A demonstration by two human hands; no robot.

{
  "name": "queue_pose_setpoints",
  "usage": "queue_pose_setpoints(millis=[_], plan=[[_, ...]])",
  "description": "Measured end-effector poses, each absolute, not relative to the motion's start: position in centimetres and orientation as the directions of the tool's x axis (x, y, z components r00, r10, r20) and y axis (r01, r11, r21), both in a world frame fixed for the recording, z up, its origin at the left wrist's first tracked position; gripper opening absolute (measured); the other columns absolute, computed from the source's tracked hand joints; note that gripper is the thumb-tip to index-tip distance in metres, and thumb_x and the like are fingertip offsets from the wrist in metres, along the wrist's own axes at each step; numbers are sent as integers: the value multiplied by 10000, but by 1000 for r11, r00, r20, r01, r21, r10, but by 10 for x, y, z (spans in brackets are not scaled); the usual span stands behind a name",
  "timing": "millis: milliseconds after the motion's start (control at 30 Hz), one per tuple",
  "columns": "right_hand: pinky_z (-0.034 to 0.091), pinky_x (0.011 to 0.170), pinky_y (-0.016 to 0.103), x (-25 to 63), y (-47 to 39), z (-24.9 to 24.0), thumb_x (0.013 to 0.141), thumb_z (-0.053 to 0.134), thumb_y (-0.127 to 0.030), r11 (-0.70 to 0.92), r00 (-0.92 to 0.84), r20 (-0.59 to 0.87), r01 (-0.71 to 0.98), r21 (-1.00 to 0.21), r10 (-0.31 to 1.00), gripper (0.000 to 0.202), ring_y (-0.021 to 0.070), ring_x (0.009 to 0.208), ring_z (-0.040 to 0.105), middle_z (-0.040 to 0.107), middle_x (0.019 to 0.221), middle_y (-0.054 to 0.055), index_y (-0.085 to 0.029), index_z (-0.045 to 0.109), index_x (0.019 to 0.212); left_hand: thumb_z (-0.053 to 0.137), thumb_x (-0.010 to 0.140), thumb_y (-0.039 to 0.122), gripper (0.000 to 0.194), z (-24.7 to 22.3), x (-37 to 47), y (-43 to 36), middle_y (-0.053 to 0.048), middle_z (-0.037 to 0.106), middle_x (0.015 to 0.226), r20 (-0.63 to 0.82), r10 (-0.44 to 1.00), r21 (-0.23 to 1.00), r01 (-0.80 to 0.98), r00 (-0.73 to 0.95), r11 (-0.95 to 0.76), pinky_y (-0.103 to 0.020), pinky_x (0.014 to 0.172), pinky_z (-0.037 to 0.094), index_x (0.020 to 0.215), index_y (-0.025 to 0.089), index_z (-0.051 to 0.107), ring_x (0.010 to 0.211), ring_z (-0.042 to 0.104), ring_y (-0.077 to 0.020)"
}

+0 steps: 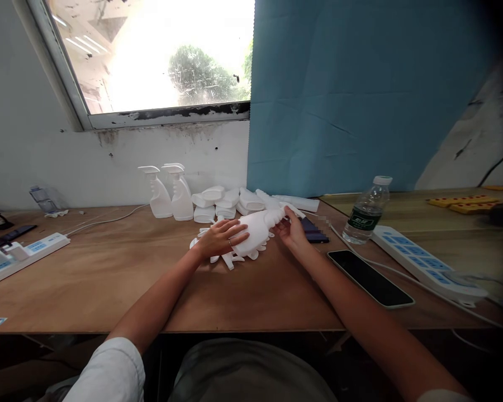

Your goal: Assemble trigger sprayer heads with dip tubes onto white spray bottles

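Grey cloth [251, 371] lies nearest, below the front edge of the brown surface [109, 273]. Over that surface is the white bottle [255, 230], tilted with its neck toward the right; the left hand [223, 237] spreads over its body, gripping it, and the right hand [292, 230] closes its fingers at the neck. White trigger heads [229, 261] lie loosely beneath and beside the bottle. Just behind it is a pile of empties [213, 194]; to its left, sprayers [181, 201] stand upright near the wall [218, 151]. Right of the bottle are a dark phone [371, 279], a water bottle [364, 215] and a power strip [423, 262]; another strip [29, 254] sits well to its left.
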State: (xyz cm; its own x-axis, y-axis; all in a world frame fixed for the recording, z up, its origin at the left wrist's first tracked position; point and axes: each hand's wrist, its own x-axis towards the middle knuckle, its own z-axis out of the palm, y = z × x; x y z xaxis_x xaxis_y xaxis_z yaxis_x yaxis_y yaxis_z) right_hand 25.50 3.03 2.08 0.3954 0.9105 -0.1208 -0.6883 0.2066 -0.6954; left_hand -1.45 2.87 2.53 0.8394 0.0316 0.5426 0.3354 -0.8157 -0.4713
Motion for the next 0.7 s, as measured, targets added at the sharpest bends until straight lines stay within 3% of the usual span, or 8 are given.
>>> queue_pose_setpoints(millis=[133, 233, 333, 433, 500, 567, 633, 700], plan=[[576, 438, 246, 259, 33, 21, 767, 771, -313, 143, 356, -144, -668, -730, 923, 225, 137, 501, 623, 657, 654, 2, -174, 621, 862, 498, 923, 163, 364, 24, -16, 31, -40, 585, 1349, 580, -52, -498, 303, 813, -812, -417, 1075, 410, 1256, 290, 570, 1289, 506, -233], [598, 524, 218, 262, 36, 22, 772, 761, -186, 165, 358, -142, -700, -694, 923, 169, 130, 581, 654, 682, 703, 8, -168, 630, 877, 525, 912, 201, 355, 24, -17, 28, -65, 597, 1328, 634, -13, -362, 282, 773, -888, -426, 1060, 431, 1258, 269, 565, 1290, 507, -243], [612, 617, 220, 261, 35, 26, 806, 710, -133, 206, 333, -94, -756, -621, 938, 121, 124, 658, 673, 694, 748, 6, -175, 627, 883, 625, 852, 378, 431, 25, -14, 20, -106, 648, 1225, 732, 252, -4, 375, 632, -927, -397, 937, 517, 1248, 226, 550, 1115, 625, -254], [619, 733, 269, 258, 30, 34, 815, 685, -140, 246, 285, 11, -808, -536, 959, 129, 140, 792, 696, 711, 827, 5, -196, 622, 913, 679, 778, 502, 517, 31, -6, 12, -72, 698, 952, 737, 617, 485, 420, 276, -767, -331, 716, 554, 1178, 204, 545, 792, 678, -208], [618, 769, 311, 257, 25, 43, 819, 663, -151, 260, 266, 61, -824, -504, 962, 124, 155, 848, 696, 717, 849, 5, -203, 622, 924, 639, 797, 534, 504, 40, 1, 9, -43, 677, 831, 567, 809, 777, 226, 152, -587, -278, 559, 517, 1154, 196, 525, 643, 651, -177], [615, 769, 329, 259, 19, 54, 808, 649, -138, 279, 254, 118, -826, -490, 960, 127, 160, 853, 694, 717, 833, 2, -204, 626, 914, 563, 830, 557, 475, 48, 5, 9, -33, 642, 702, 288, 929, 956, -22, 232, -291, -234, 404, 417, 1099, 166, 532, 495, 597, -156], [611, 765, 331, 264, 12, 69, 791, 647, -123, 322, 238, 232, -827, -460, 943, 142, 157, 848, 691, 717, 847, -2, -207, 631, 904, 472, 859, 549, 439, 55, 5, 12, -26, 583, 568, 21, 934, 985, -167, 358, 42, -210, 307, 278, 976, 136, 563, 354, 481, -120], [606, 772, 348, 273, 4, 86, 810, 623, -146, 390, 238, 390, -839, -379, 890, 135, 155, 861, 690, 714, 921, -4, -218, 638, 923, 401, 877, 510, 426, 59, 1, 17, -28, 540, 495, -159, 879, 934, -221, 450, 282, -201, 275, 178, 851, 124, 578, 279, 345, -78]])
